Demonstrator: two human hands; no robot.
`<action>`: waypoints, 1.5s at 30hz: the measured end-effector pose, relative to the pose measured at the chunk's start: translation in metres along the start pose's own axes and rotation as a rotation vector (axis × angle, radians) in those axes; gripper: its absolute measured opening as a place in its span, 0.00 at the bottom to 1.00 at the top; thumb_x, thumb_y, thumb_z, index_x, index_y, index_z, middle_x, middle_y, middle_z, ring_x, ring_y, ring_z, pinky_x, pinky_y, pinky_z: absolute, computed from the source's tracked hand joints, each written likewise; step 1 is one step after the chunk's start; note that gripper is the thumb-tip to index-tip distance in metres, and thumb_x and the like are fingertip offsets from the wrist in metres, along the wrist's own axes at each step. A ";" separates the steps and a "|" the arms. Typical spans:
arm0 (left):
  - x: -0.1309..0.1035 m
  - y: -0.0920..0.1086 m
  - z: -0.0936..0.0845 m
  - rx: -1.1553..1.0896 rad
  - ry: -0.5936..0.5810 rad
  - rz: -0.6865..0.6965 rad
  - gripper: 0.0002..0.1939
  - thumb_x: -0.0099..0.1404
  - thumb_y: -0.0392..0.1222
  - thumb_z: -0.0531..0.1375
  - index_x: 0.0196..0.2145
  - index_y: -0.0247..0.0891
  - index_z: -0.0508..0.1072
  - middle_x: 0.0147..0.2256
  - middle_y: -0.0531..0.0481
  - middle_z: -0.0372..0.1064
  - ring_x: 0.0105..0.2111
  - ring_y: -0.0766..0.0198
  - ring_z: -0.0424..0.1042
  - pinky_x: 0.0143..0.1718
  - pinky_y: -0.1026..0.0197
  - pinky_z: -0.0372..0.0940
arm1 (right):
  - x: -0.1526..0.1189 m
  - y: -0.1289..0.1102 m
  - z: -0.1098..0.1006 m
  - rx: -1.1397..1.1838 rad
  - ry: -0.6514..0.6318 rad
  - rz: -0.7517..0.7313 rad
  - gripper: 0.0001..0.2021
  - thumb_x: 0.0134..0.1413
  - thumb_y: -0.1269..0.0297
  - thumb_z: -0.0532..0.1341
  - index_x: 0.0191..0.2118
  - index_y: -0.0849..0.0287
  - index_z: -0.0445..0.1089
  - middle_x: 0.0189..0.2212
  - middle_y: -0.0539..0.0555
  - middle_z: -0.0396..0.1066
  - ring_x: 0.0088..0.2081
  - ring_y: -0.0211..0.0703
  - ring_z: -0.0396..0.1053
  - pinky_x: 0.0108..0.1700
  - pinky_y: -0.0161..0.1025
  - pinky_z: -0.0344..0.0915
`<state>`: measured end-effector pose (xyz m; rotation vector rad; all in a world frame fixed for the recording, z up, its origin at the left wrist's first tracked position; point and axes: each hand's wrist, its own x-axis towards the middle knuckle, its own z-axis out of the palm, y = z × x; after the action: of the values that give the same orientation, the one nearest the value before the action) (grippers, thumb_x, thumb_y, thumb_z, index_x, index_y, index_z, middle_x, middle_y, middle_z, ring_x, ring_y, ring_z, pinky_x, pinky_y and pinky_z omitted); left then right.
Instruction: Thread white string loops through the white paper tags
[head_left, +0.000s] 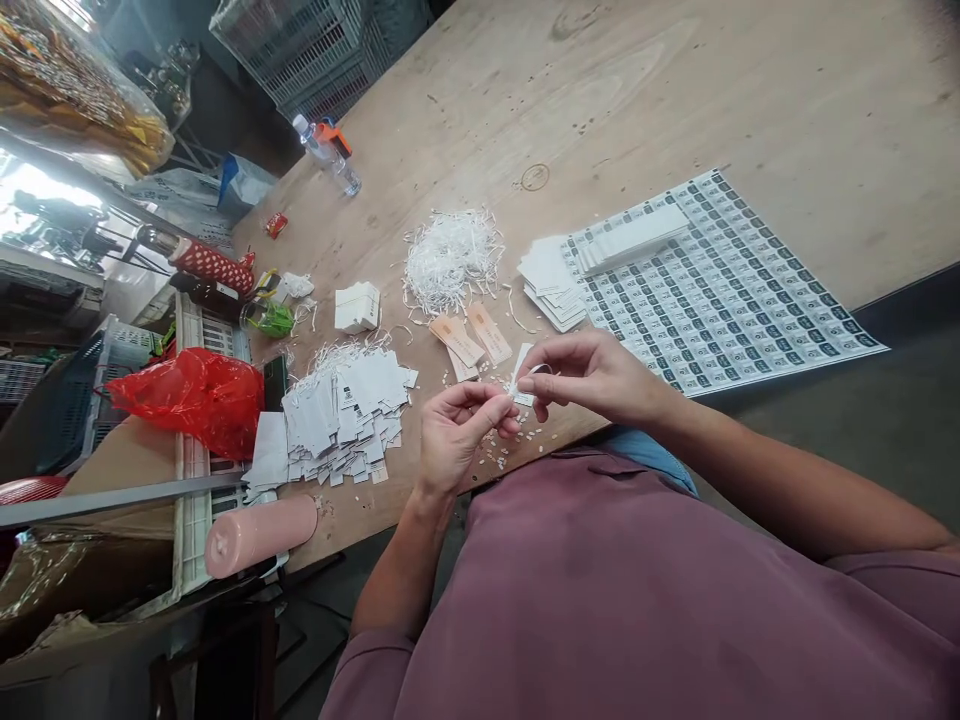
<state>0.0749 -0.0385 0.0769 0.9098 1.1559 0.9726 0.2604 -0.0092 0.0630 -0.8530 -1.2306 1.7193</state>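
Observation:
My left hand (466, 430) is closed in a pinch at the table's front edge, its fingertips on a thin white string (514, 382). My right hand (589, 375) meets it from the right, thumb and index finger pinched on the same string, which curls near the fingertips. A white tag (524, 360) shows just behind the fingers; whether it is held or lies on the table I cannot tell. Orange cards (489, 335) lie just beyond the hands. Farther back is a tangled heap of white strings (454, 260), and a loose pile of white tags (341, 415) spreads to the left.
On the right lies a printed label sheet (750, 290), bearing a long row of white cards (636, 238). Beside it are stacked white cards (553, 280). Leftward are a small card stack (357, 306), red plastic bag (199, 400), pink bottle (262, 535) and water bottle (328, 155).

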 end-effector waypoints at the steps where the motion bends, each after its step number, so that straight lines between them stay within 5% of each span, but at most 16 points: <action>1: 0.000 -0.001 0.000 0.013 0.000 0.003 0.14 0.52 0.46 0.75 0.28 0.34 0.79 0.24 0.50 0.76 0.21 0.68 0.74 0.25 0.67 0.68 | 0.000 0.001 0.000 -0.009 -0.002 -0.006 0.16 0.44 0.53 0.75 0.27 0.61 0.76 0.22 0.50 0.73 0.22 0.36 0.71 0.25 0.33 0.68; 9: 0.004 -0.005 0.002 0.118 0.016 0.035 0.12 0.54 0.45 0.74 0.29 0.34 0.79 0.24 0.50 0.76 0.22 0.69 0.74 0.26 0.67 0.68 | -0.004 0.007 -0.003 -0.209 0.070 -0.120 0.10 0.50 0.59 0.71 0.29 0.60 0.76 0.25 0.52 0.73 0.24 0.37 0.69 0.26 0.34 0.66; 15: 0.006 0.001 0.004 0.241 0.005 0.015 0.16 0.52 0.50 0.74 0.28 0.35 0.78 0.23 0.51 0.74 0.20 0.69 0.71 0.24 0.66 0.66 | -0.002 0.008 -0.007 -0.223 0.010 -0.131 0.12 0.53 0.55 0.69 0.28 0.58 0.76 0.23 0.51 0.73 0.24 0.39 0.69 0.27 0.35 0.65; 20: 0.006 0.001 0.000 0.235 -0.044 -0.053 0.21 0.49 0.57 0.74 0.28 0.36 0.80 0.23 0.47 0.74 0.22 0.64 0.73 0.27 0.60 0.69 | 0.004 0.022 -0.007 -0.243 0.042 -0.115 0.18 0.50 0.45 0.69 0.30 0.58 0.79 0.23 0.54 0.76 0.22 0.44 0.72 0.24 0.37 0.68; 24: 0.011 -0.005 -0.005 0.129 -0.026 0.024 0.19 0.43 0.57 0.76 0.27 0.44 0.81 0.26 0.48 0.74 0.25 0.60 0.75 0.35 0.51 0.72 | 0.012 0.023 -0.005 -0.166 0.025 -0.031 0.21 0.43 0.41 0.71 0.30 0.56 0.80 0.24 0.55 0.77 0.23 0.46 0.72 0.29 0.41 0.71; 28: 0.008 -0.011 -0.008 0.134 0.046 0.108 0.19 0.36 0.57 0.78 0.23 0.45 0.80 0.24 0.46 0.72 0.23 0.57 0.73 0.32 0.49 0.71 | 0.008 0.016 0.003 -0.112 0.001 0.009 0.19 0.39 0.42 0.73 0.28 0.53 0.80 0.23 0.53 0.76 0.23 0.44 0.71 0.29 0.39 0.70; 38: -0.025 -0.002 -0.014 0.224 0.051 0.335 0.19 0.55 0.55 0.71 0.29 0.35 0.78 0.27 0.49 0.73 0.25 0.67 0.72 0.30 0.63 0.70 | 0.004 0.002 0.021 -0.181 -0.096 -0.068 0.19 0.43 0.45 0.74 0.28 0.58 0.78 0.21 0.52 0.74 0.23 0.43 0.72 0.29 0.38 0.67; 45: -0.034 -0.012 -0.024 0.191 0.064 0.288 0.13 0.57 0.48 0.71 0.28 0.36 0.77 0.25 0.53 0.72 0.23 0.70 0.71 0.28 0.67 0.69 | 0.004 0.001 0.028 -0.017 -0.233 0.146 0.19 0.44 0.49 0.75 0.28 0.62 0.77 0.20 0.50 0.72 0.21 0.36 0.70 0.27 0.35 0.67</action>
<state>0.0484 -0.0721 0.0719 1.2312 1.2075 1.1427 0.2337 -0.0163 0.0696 -0.7853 -1.3657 1.9718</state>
